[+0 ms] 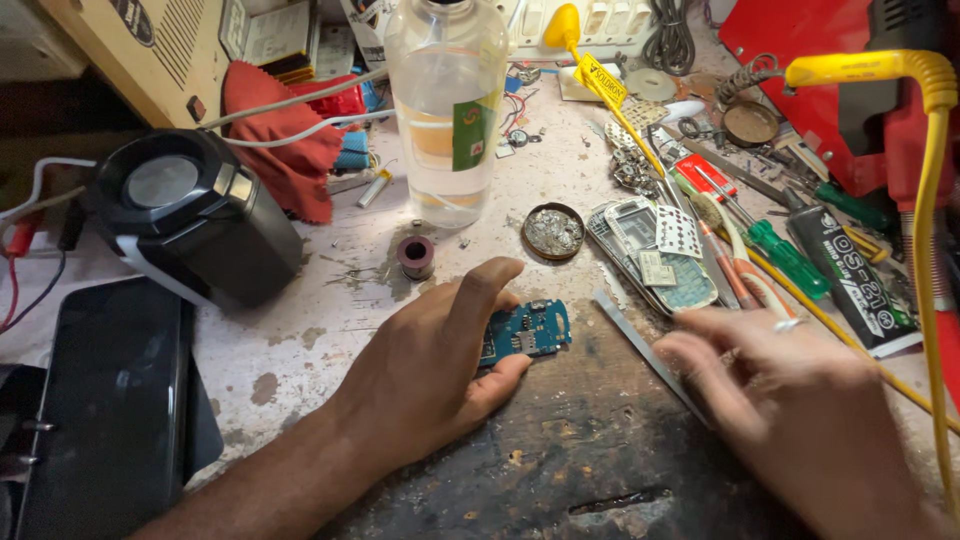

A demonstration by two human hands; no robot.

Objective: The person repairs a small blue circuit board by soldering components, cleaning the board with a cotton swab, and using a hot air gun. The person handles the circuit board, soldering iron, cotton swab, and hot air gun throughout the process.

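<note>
We pinch board [527, 331] in left hand [440, 365]; right hand [790, 390], at 3 o'clock, blurred, grip unclear. Bottle [447, 100] at 12: knock risks spill.

Stained workbench [330, 330] bears circuit board [528, 332], bottle [447, 100], screwdrivers [775, 245].

We see a bright, warm light falling from above onto the pale, stained workbench top [330, 300], with glare on the clear plastic bottle [447, 100]. Our right hand [790, 395] smears with motion blur (its fingers barely resolve), while the left hand [440, 370] stays sharp. Left-side corners darken, and straight edges bow slightly.
</note>
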